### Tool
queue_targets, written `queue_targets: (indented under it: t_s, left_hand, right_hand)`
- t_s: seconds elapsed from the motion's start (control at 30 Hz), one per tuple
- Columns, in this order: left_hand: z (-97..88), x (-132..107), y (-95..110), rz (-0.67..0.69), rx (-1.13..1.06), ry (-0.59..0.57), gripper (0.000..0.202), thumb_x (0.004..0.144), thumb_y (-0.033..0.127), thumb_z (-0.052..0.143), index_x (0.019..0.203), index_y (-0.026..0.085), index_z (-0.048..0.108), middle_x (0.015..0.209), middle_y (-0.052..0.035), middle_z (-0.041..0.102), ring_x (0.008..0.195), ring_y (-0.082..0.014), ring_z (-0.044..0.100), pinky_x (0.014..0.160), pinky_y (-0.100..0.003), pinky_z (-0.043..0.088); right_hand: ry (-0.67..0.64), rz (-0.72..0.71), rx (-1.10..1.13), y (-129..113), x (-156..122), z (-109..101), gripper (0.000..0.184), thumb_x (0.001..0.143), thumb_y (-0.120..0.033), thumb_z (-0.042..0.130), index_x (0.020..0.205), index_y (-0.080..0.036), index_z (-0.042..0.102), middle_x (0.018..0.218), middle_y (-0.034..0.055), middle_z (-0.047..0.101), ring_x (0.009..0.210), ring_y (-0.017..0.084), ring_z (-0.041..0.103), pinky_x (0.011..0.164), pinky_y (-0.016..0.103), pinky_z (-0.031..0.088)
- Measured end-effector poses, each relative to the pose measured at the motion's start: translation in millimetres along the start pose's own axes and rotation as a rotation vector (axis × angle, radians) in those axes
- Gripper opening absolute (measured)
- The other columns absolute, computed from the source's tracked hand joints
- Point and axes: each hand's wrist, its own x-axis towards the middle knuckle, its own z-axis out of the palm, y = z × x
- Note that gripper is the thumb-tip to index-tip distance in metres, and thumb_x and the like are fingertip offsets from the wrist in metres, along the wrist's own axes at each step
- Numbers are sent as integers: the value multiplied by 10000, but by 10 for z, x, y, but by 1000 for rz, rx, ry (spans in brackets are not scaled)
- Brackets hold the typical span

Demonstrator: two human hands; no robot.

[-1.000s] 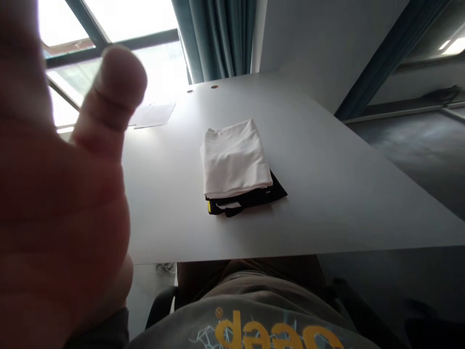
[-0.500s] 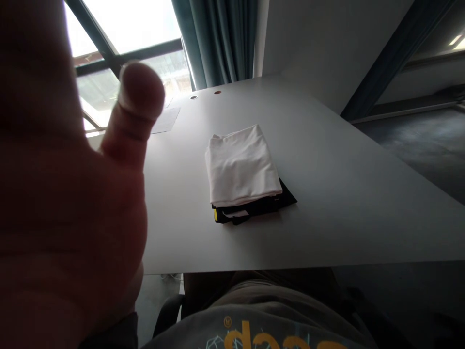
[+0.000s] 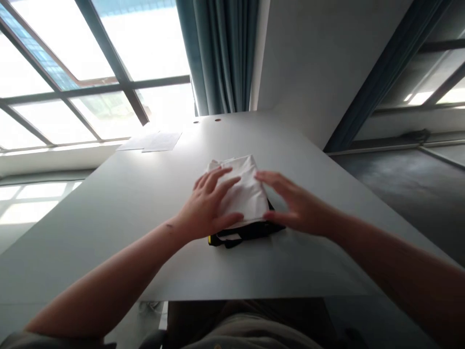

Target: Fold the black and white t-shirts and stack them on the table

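A folded white cloth [image 3: 248, 186] lies on top of a black folded item [image 3: 250, 231] on the table. The black item has a yellow patch and a pale strip at its front edge. My left hand [image 3: 209, 206] is over the left side of the white cloth, fingers spread. At the right side of the stack is my right hand [image 3: 290, 203], its fingers and thumb apart. Whether either hand presses on the cloth or hovers just above it, I cannot tell. Part of the cloth's left side is hidden behind my left hand.
The white table [image 3: 145, 261] reaches from my lap to the wall. Sheets of paper [image 3: 162, 141] lie at its far left, near two round holes in the top. Windows [image 3: 119, 58] and a teal curtain [image 3: 225, 58] stand behind.
The hand that was close before the camera at left is gone from there. Both hands are now at the folded stack, and the view has tilted up a little.
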Motion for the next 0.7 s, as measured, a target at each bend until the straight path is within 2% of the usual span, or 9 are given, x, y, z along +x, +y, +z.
queue_targets:
  t_s: [0.07,0.13,0.2,0.27,0.4,0.5,0.6,0.7]
  left_hand:
    - [238,-171,-124,-84,6,-206,967,916,646,807,1701,274,381,1652,-192,408,1551,-491,309,1243,-722,268]
    - [405,-319,-198,-133,-10,-264,1072,806,621,916,1692,289,411,1701,-184,332,1581,-512,211,1243,-709,292]
    - [521,-377,-259,-131,-54,-218,1058,783,569,948,1672,289,448,1706,-178,321,1593,-505,169,1239,-680,334]
    - [627,-325,-361,-105,-98,-141,983,804,528,939,1642,275,492,1684,-182,353,1590,-495,179,1240,-672,339]
    - [885,-35,-737,-59,-145,-31,809,872,527,893,1561,239,583,1642,-193,413,1569,-461,256,1259,-646,312]
    - [1029,143,-982,-46,-146,15,712,930,537,846,1524,216,621,1623,-196,441,1564,-429,289,1272,-592,314]
    - [1043,159,-1020,-62,-74,34,650,979,524,795,1524,214,625,1618,-188,462,1560,-415,313,1288,-572,266]
    - [959,54,-904,-115,38,41,554,1038,497,710,1516,230,627,1606,-158,499,1541,-391,363,1302,-583,172]
  right_hand:
    - [-59,-47,13,5,-17,208,903,922,-560,783,1694,-280,407,1725,158,317,1573,376,374,1282,527,373]
    - [-54,-28,78,60,-56,419,957,903,-518,814,1711,-281,359,1773,162,190,1593,368,347,1248,492,431]
    - [-48,-19,138,165,-68,549,977,887,-506,835,1708,-294,351,1783,158,151,1602,366,332,1232,490,449]
    - [-34,-14,185,313,-20,585,950,884,-498,840,1690,-298,378,1778,156,171,1609,360,320,1247,499,429]
    - [47,15,219,696,224,558,756,948,-444,769,1621,-282,463,1746,153,259,1615,330,314,1296,528,342]
    - [103,23,197,944,405,565,689,961,-425,740,1583,-262,489,1719,161,304,1604,326,329,1311,548,304]
    - [150,22,141,1031,470,592,688,948,-412,743,1568,-260,487,1698,166,324,1582,331,358,1304,549,314]
    - [239,33,40,945,420,599,688,919,-404,766,1532,-252,495,1623,179,396,1539,351,399,1269,565,363]
